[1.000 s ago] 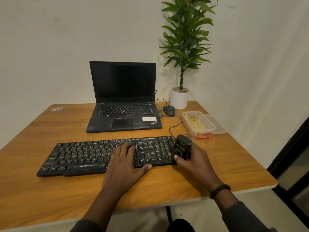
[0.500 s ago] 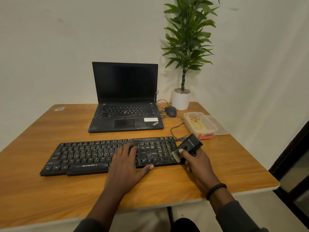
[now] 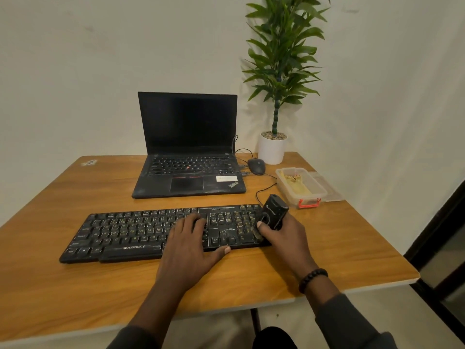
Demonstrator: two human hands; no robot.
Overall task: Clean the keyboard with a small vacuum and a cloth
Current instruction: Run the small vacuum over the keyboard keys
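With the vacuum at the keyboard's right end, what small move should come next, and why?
Probably draw the vacuum leftward along the keys. The right hand grips it with its nozzle on the number pad, while the left hand lies flat on the keyboard.

keyboard [image 3: 141, 233]: black, flat on table | small vacuum [image 3: 274, 214]: black, tilted, at right end

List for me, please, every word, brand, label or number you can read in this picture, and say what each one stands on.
"ZEBRONICS": front edge of the black keyboard.
"ThinkPad": lower right palm rest of the laptop.
White sticker on the laptop's palm rest: print too small to read.
Logo and lettering on the small vacuum in the right hand: blurred, not readable.
Key legends on both keyboards: too small to read.
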